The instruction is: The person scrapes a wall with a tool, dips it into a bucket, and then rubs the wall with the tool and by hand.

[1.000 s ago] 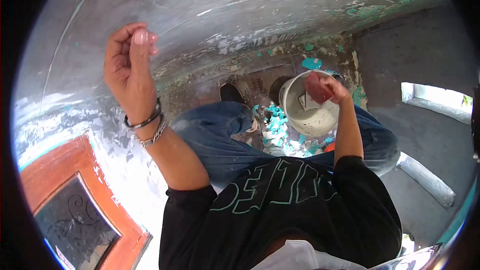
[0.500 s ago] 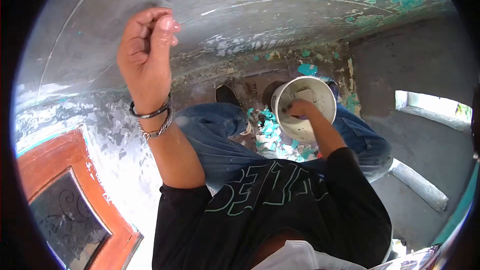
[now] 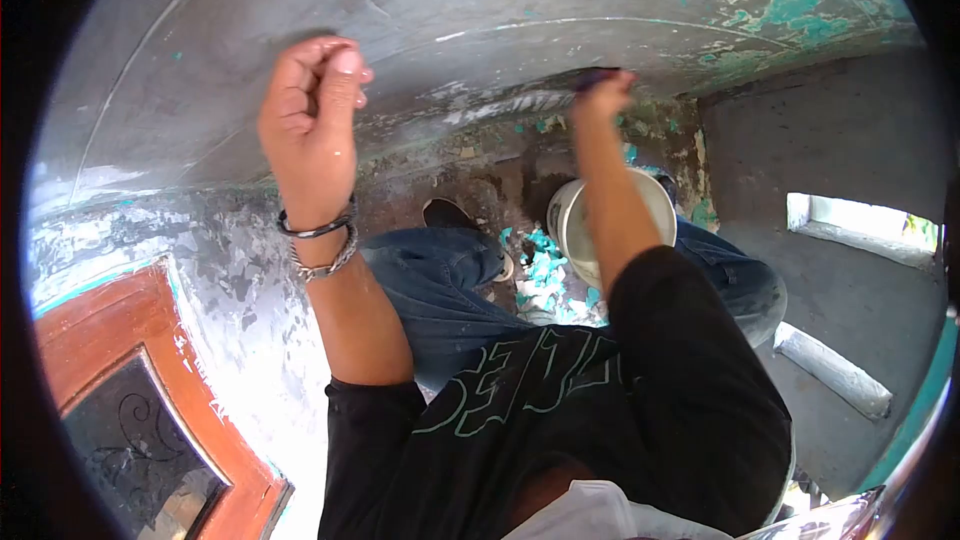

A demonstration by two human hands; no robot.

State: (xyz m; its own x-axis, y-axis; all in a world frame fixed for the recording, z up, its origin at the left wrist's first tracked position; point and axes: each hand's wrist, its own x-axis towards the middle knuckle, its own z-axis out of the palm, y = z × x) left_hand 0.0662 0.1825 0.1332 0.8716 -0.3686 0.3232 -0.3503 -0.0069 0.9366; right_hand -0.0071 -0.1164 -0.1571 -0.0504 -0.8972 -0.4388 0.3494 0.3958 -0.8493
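Note:
My left hand point(image 3: 310, 100) is raised beside the grey wall point(image 3: 400, 0), its fingers curled in and the thumb resting against them. Nothing shows in its grip; it looks wet, and two bracelets point(image 3: 320, 240) circle the wrist. My right hand point(image 3: 602, 100), smeared by motion, is up at the lower part of the wall. It grips a small dark purple object point(image 3: 592, 80) whose kind is too blurred to make out. Below that forearm, a white bucket point(image 3: 655, 205) stands between my legs, partly covered by the arm.
Turquoise and white paint flakes point(image 3: 542, 275) lie on the floor beside the bucket. Peeling turquoise patches point(image 3: 795, 10) remain on the wall. An orange-brown wooden frame point(image 3: 110, 305) is at left; a dark grey side wall point(image 3: 830, 110) with slot openings point(image 3: 865, 225) is at right.
My right hand has come up out of the bucket to the wall, bringing the dark purple object into sight. My left hand stays curled, appearing slightly lower and farther right.

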